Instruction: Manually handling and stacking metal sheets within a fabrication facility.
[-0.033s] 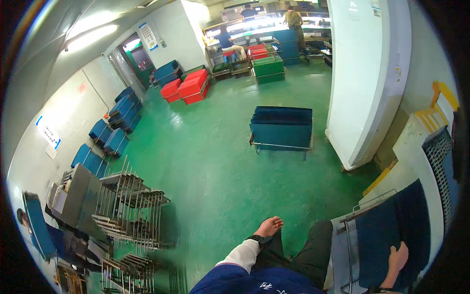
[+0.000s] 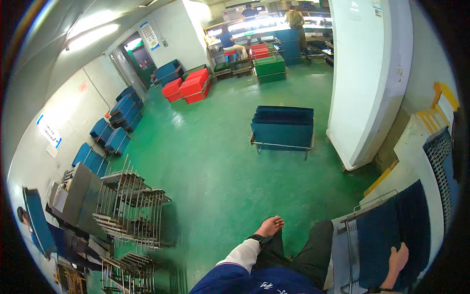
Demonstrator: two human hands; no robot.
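My left hand [image 2: 270, 226] is held in front of my left knee, its fingers loosely bent and slightly apart, with nothing in it. A dark watch is on that wrist. At the lower right, my right hand [image 2: 399, 257] grips the top edge of a thin dark blue board [image 2: 379, 245], thumb on one side; its fingertips are partly hidden. This board stands among several packed upright in a metal wire rack [image 2: 349, 250] close by my right leg.
Another wire rack of blue boards [image 2: 282, 134] stands ahead on the green floor. Bare metal racks [image 2: 129, 210] are stacked at left, near a person carrying a blue board [image 2: 39, 220]. A tall white cabinet [image 2: 364, 83] stands at right. Red boards [image 2: 195, 87] and seated workers are farther back.
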